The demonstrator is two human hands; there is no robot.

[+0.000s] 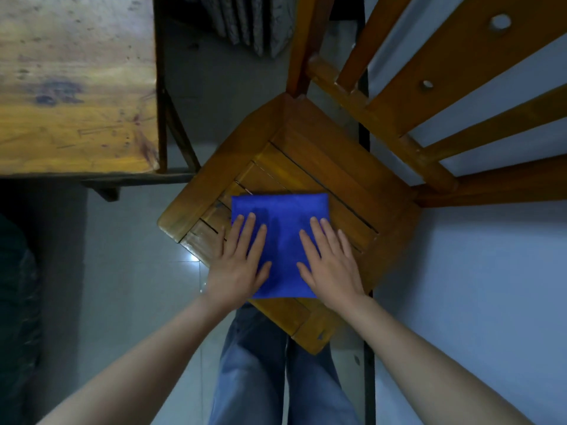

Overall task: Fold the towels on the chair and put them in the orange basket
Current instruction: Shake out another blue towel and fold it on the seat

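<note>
Looking down on a worn wooden tabletop (73, 87) at upper left, beside it a slatted wooden chair (322, 167) turned corner-on. Lying flat on the near part of the seat, a folded blue towel (279, 216). Reaching in with both forearms: left hand (237, 265) flat across the towel's left edge, right hand (329, 265) flat on its right side, fingers straight and slightly spread, thumbs pointing inward.
</note>
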